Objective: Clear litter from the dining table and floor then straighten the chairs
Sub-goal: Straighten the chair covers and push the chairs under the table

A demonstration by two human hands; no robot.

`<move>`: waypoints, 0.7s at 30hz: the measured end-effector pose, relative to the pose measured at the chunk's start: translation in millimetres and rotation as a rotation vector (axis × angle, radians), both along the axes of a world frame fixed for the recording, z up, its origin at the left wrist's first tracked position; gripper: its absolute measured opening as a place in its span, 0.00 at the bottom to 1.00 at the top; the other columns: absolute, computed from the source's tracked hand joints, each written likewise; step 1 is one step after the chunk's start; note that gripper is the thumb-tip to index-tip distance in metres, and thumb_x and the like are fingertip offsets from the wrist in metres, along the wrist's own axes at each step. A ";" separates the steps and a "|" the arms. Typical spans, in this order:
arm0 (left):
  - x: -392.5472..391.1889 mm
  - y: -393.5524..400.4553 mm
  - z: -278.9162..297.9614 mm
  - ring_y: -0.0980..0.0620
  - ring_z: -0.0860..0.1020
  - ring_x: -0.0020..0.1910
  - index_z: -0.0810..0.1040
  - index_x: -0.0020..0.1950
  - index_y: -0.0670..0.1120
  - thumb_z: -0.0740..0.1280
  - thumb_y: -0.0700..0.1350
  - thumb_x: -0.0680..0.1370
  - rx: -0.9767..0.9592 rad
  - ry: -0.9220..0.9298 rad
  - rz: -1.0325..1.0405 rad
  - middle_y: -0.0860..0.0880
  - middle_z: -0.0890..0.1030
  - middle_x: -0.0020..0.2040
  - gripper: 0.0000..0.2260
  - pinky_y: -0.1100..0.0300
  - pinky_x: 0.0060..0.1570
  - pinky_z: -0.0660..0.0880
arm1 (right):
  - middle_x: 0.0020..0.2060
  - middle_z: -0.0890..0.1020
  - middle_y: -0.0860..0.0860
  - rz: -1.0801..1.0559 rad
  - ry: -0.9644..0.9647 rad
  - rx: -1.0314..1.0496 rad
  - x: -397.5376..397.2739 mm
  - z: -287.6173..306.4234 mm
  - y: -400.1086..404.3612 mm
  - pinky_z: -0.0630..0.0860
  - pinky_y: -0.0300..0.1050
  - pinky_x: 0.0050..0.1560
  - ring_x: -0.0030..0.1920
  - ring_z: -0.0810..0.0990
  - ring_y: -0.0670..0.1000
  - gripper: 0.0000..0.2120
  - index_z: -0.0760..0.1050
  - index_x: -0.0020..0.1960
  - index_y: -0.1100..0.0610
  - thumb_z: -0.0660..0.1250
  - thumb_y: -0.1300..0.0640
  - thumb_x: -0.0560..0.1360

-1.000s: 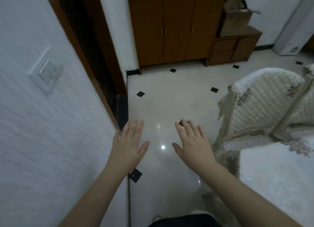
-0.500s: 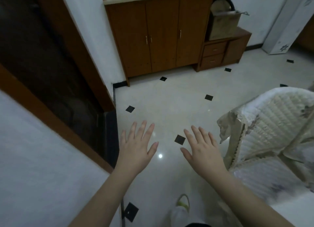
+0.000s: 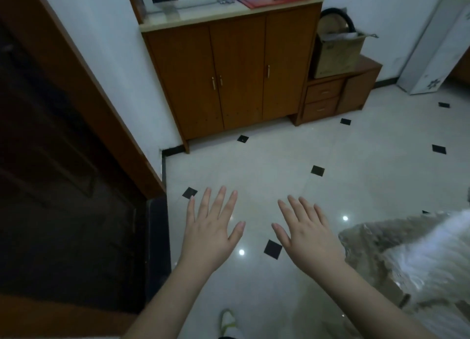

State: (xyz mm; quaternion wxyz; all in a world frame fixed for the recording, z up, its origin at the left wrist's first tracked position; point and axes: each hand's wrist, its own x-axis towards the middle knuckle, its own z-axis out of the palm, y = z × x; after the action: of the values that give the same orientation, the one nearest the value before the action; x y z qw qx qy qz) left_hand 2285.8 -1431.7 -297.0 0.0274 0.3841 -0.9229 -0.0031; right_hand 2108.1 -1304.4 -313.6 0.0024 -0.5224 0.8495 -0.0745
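Note:
My left hand and my right hand are held out side by side over the pale tiled floor, palms down, fingers straight and spread, holding nothing. A chair with a white quilted cover shows blurred at the lower right, just right of my right forearm. The dining table is out of view, and no litter shows on the floor here.
A dark open doorway with a brown frame fills the left. A brown wooden cabinet stands against the far wall beside a low drawer unit bearing a cardboard box. A white appliance stands far right. My shoe shows below.
The view has moved forward and swung left: the white wall gave way to the dark doorway, the cabinet came nearer, and the chair slid to the lower right. Both hands stay spread.

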 end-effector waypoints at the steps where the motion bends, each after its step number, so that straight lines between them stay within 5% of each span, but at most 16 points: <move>1: -10.3 -16.3 0.3 0.48 0.42 0.77 0.42 0.78 0.57 0.42 0.65 0.79 0.003 0.001 -0.006 0.52 0.48 0.79 0.29 0.43 0.73 0.37 | 0.68 0.74 0.55 -0.005 0.009 -0.006 -6.7 -0.9 -15.6 0.56 0.54 0.70 0.68 0.71 0.57 0.30 0.69 0.70 0.54 0.45 0.38 0.79; 6: -57.7 -104.3 7.1 0.50 0.36 0.76 0.39 0.78 0.57 0.38 0.65 0.78 0.019 -0.005 -0.057 0.53 0.40 0.79 0.29 0.43 0.72 0.35 | 0.65 0.76 0.55 -0.064 0.020 -0.002 -41.8 5.2 -97.0 0.67 0.57 0.66 0.66 0.74 0.57 0.32 0.73 0.67 0.54 0.41 0.38 0.80; 15: -179.3 -234.4 52.4 0.46 0.44 0.77 0.39 0.77 0.59 0.34 0.68 0.74 0.075 -0.015 -0.242 0.52 0.44 0.79 0.32 0.40 0.72 0.48 | 0.63 0.78 0.53 -0.274 0.015 -0.043 -139.8 36.0 -170.3 0.67 0.56 0.66 0.65 0.75 0.56 0.36 0.75 0.65 0.52 0.36 0.35 0.78; 21: -300.8 -269.2 79.8 0.47 0.49 0.77 0.44 0.77 0.59 0.35 0.68 0.75 0.009 0.008 -0.421 0.52 0.51 0.79 0.31 0.40 0.72 0.50 | 0.60 0.80 0.50 -0.409 0.079 -0.160 -232.4 63.4 -178.7 0.71 0.54 0.62 0.60 0.78 0.54 0.25 0.77 0.62 0.51 0.51 0.40 0.77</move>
State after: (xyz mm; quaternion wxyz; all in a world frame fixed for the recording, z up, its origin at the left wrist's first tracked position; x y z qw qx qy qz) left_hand 1985.0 -1700.9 -217.2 0.0279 0.1827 -0.9827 -0.0143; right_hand 1875.7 -1483.2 -250.3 -0.0875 -0.3405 0.9285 -0.1201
